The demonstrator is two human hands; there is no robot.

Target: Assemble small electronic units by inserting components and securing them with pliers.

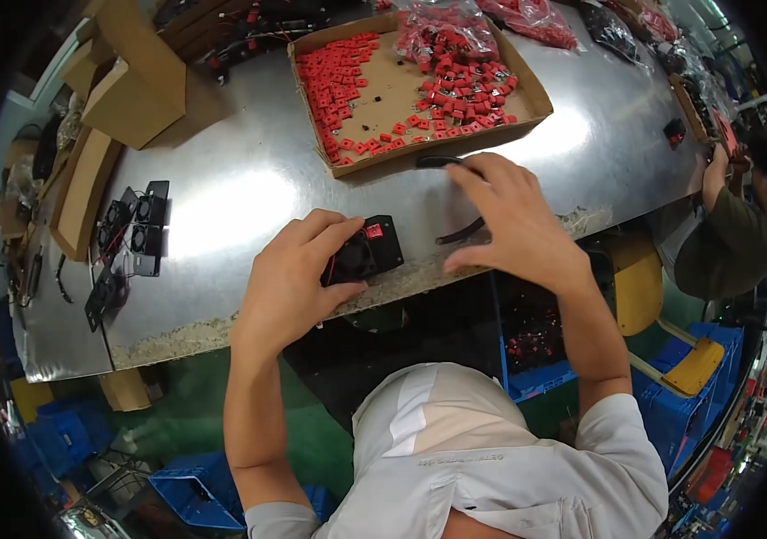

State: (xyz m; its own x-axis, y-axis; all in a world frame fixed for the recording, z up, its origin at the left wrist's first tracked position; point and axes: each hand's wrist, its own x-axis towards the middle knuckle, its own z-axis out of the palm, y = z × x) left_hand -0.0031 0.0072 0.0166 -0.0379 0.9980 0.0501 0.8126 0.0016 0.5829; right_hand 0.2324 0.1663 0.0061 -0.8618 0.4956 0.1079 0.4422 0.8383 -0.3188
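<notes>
My left hand (292, 274) grips a small black fan unit (358, 256) by its sides, thumb at the near side and fingers at the far side. The unit lies at the table's front edge, with a black plate and a small red part (374, 231) on its right. Just to the right hovers my right hand (523, 220), thumb and fingers spread apart. Two black curved handle-like pieces (461, 232) show beside its thumb and fingertips; whether they belong to one tool is hidden by the hand.
A shallow cardboard tray (428, 142) holds many red parts and a plastic bag (451, 31) of more. Several black fan units (136, 234) lie on the metal table's left, near cardboard boxes (136, 103). Another person (729, 225) sits at the right beside a yellow chair (639, 287).
</notes>
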